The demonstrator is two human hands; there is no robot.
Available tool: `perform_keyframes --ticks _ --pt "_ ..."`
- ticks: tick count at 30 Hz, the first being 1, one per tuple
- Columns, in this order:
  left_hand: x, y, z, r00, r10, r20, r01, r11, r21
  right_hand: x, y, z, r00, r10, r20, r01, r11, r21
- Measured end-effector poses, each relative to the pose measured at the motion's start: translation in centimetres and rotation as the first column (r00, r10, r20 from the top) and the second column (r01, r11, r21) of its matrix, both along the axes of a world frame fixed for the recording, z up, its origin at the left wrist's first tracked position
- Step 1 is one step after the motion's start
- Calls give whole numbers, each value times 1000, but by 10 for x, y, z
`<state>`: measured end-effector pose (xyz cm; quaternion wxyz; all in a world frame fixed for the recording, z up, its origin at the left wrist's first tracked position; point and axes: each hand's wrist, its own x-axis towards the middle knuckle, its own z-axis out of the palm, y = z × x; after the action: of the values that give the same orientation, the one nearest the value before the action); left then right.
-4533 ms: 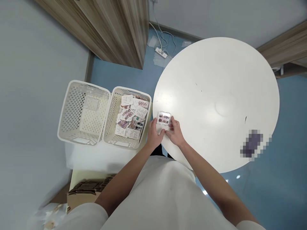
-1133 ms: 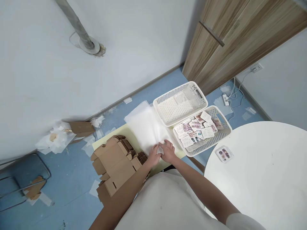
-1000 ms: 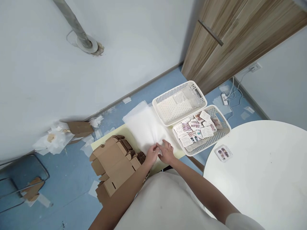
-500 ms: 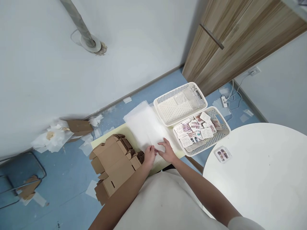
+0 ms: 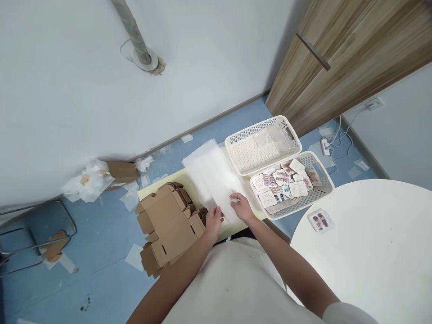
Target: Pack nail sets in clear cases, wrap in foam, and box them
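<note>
A stack of thin, translucent white sheets (image 5: 216, 175) lies on a pale yellow board (image 5: 157, 183) in front of me. My left hand (image 5: 213, 222) is at the near edge of the stack, its bent fingers closed on the corner of a white sheet; the fingertips are partly hidden. Over the right side of the sheets, my right hand (image 5: 242, 208) has its thumb and index finger apart, with nothing visible between them. Beside my left hand, flat brown cardboard boxes (image 5: 165, 220) are stacked.
Behind the sheets sits a white basket (image 5: 232, 140) with clear packets; a second basket (image 5: 329, 191) holds many printed cards. A round white table (image 5: 371, 252) at right bears a small clear case (image 5: 320, 221). Paper scraps, a metal-framed chair (image 5: 72, 220) and cables are around the blue floor.
My right hand has drawn away from my left hand, and the gap between them is wider. The whole view has shifted, so things appear slightly further right.
</note>
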<state>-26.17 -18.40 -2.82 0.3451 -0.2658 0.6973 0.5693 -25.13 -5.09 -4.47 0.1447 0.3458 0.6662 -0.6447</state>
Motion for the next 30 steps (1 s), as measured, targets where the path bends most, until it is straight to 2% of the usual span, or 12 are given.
perform_keyframes --ticks 4,8,13,16,19,21,22,25,30 --pt "5 -2 10 998 -66 -10 66 997 29 8 -2 6 999 -17 -36 19 998 61" --pt "14 -6 25 985 -167 -31 169 982 81 26 -7 21 997 7 -80 5 989 145" --pt "36 -26 44 912 -405 -63 410 903 127 61 -15 49 985 56 -166 1 946 324" --pt "52 -47 48 837 -540 -92 547 829 112 87 -20 72 974 109 -200 5 867 498" --pt "66 -65 44 785 -607 -124 618 781 92 115 -25 96 950 245 -194 -39 708 705" --pt "73 -71 39 765 -627 -145 642 761 92 136 -29 112 937 306 -168 -53 600 798" --pt "76 -71 37 756 -636 -153 652 753 89 147 -31 119 937 310 -161 -45 565 824" --pt "83 -65 32 737 -659 -149 672 739 57 182 -39 134 955 233 -186 37 524 851" --pt "98 -44 35 725 -682 -96 688 723 67 239 -46 144 956 17 -294 240 535 810"
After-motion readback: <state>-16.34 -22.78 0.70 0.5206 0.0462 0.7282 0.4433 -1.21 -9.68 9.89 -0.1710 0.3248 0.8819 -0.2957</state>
